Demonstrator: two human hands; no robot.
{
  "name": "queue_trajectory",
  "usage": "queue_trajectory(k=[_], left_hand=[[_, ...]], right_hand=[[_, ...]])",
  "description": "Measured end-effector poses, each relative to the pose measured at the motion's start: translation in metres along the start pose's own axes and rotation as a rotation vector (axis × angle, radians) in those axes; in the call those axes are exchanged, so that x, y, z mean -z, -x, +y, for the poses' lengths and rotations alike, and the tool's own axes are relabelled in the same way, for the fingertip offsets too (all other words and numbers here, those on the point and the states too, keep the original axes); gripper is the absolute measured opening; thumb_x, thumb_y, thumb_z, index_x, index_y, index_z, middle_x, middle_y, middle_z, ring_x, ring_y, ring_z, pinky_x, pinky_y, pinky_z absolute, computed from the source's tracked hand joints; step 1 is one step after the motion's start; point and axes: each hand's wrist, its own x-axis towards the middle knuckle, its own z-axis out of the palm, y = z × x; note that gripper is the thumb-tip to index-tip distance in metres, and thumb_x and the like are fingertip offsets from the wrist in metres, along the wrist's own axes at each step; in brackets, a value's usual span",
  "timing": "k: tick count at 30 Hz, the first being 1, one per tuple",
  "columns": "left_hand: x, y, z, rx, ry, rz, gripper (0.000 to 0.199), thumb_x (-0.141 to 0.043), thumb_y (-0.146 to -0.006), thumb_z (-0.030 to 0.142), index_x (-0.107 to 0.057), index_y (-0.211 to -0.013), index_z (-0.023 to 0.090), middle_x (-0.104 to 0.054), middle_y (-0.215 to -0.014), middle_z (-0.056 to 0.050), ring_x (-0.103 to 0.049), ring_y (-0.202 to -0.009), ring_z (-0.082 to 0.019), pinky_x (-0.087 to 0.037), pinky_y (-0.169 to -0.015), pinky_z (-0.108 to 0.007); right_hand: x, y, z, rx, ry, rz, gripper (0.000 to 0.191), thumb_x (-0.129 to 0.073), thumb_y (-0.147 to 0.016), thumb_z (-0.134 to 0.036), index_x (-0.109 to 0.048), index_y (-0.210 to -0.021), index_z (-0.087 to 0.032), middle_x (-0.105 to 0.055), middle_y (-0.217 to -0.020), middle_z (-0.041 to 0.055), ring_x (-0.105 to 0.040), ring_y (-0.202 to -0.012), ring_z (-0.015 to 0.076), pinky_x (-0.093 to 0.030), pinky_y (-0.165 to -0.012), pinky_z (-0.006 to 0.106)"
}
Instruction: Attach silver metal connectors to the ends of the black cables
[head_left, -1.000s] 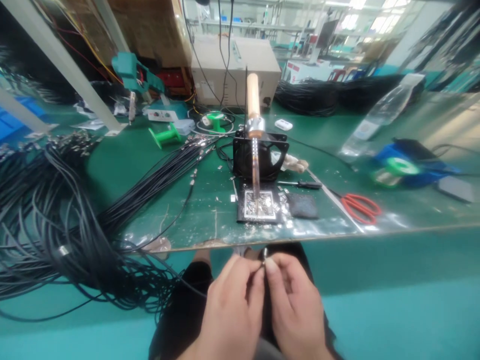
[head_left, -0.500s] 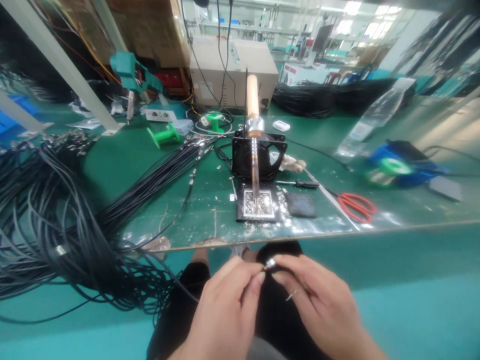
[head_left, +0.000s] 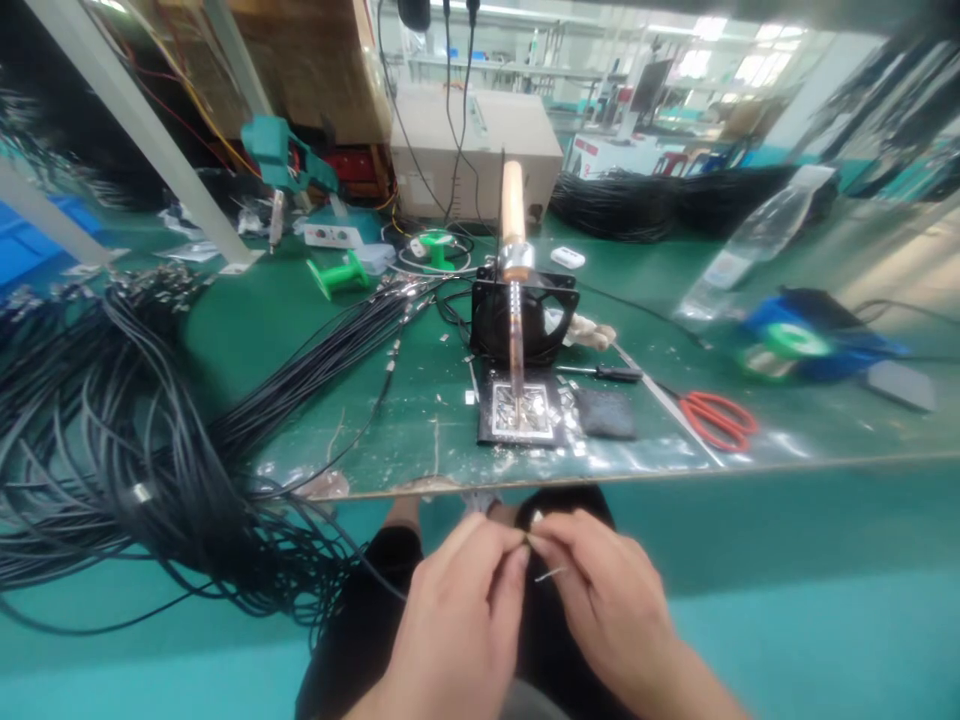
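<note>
Above my lap, just off the table's front edge, both hands meet with fingertips touching. My left hand point(head_left: 461, 610) pinches the end of a black cable point(head_left: 375, 575) that runs in from the left. My right hand point(head_left: 611, 590) is closed on a small metal connector point(head_left: 537, 518), mostly hidden by the fingers. A thin pale wire point(head_left: 550, 574) sticks out below the right fingertips. Beyond the hands, a soldering iron point(head_left: 515, 310) with a wooden handle stands tip down over a white-edged tray point(head_left: 523, 434) of metal bits.
Black cables point(head_left: 172, 480) heap at the left. A black fan point(head_left: 484, 315) stands behind the iron. Red-handled scissors point(head_left: 720, 420), a screwdriver point(head_left: 616, 373), a dark pad point(head_left: 606, 413), a plastic bottle point(head_left: 742, 250) and green spools point(head_left: 337, 275) lie around the table.
My right hand has moved left against my left fingertips, and the metal connector is now more covered. The view has shifted slightly.
</note>
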Motion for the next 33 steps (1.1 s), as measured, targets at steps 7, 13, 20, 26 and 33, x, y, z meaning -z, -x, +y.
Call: queue_trajectory(k=[7,13,20,26,33], left_hand=[[-0.016,-0.001,-0.003,0.034,-0.056,0.165,0.02,-0.054,-0.1,0.017,-0.067,-0.086,0.019,-0.067,-0.077,-0.003,-0.066,-0.068,-0.016,-0.051,-0.062,-0.026],[-0.021,-0.002,-0.005,0.008,-0.042,0.23,0.019,-0.056,-0.099,0.016,-0.068,-0.084,0.019,-0.065,-0.075,-0.001,-0.064,-0.066,-0.015,-0.051,-0.062,-0.025],[0.011,-0.005,-0.005,0.201,0.22,-0.088,0.019,-0.059,-0.101,0.026,-0.075,-0.091,0.024,-0.067,-0.078,0.001,-0.063,-0.071,-0.015,-0.05,-0.066,-0.023],[0.026,-0.01,-0.001,0.344,0.398,-0.226,0.019,-0.063,-0.1,0.032,-0.082,-0.101,0.029,-0.074,-0.088,0.002,-0.066,-0.084,-0.016,-0.05,-0.077,-0.023],[0.025,-0.009,0.0,0.432,0.455,-0.278,0.023,-0.063,-0.1,0.04,-0.082,-0.107,0.03,-0.076,-0.094,0.001,-0.068,-0.09,-0.018,-0.049,-0.083,-0.026]], right_hand=[[-0.025,0.007,-0.022,-0.427,-0.191,0.105,0.023,-0.054,-0.105,-0.033,-0.067,-0.093,-0.02,-0.076,-0.074,0.0015,-0.072,-0.059,0.0138,-0.057,-0.056,0.02],[-0.032,0.003,-0.034,-0.856,-0.704,0.153,0.037,-0.068,-0.092,-0.054,-0.069,-0.087,-0.017,-0.073,-0.076,0.0059,-0.068,-0.064,0.0174,-0.058,-0.056,0.025],[0.006,-0.007,-0.014,-0.818,-0.649,0.032,0.036,-0.07,-0.091,-0.051,-0.077,-0.096,-0.017,-0.045,-0.053,-0.0056,-0.04,-0.046,0.01,-0.031,-0.038,0.02],[0.014,-0.009,-0.008,-0.777,-0.652,-0.211,0.034,-0.065,-0.096,-0.051,-0.074,-0.087,-0.02,-0.049,-0.06,-0.0046,-0.039,-0.052,0.0088,-0.031,-0.045,0.02],[0.011,-0.006,-0.016,-0.818,-0.665,-0.251,0.04,-0.061,-0.097,-0.053,-0.064,-0.076,-0.02,-0.041,-0.057,-0.0063,-0.035,-0.052,0.0094,-0.03,-0.046,0.021]])
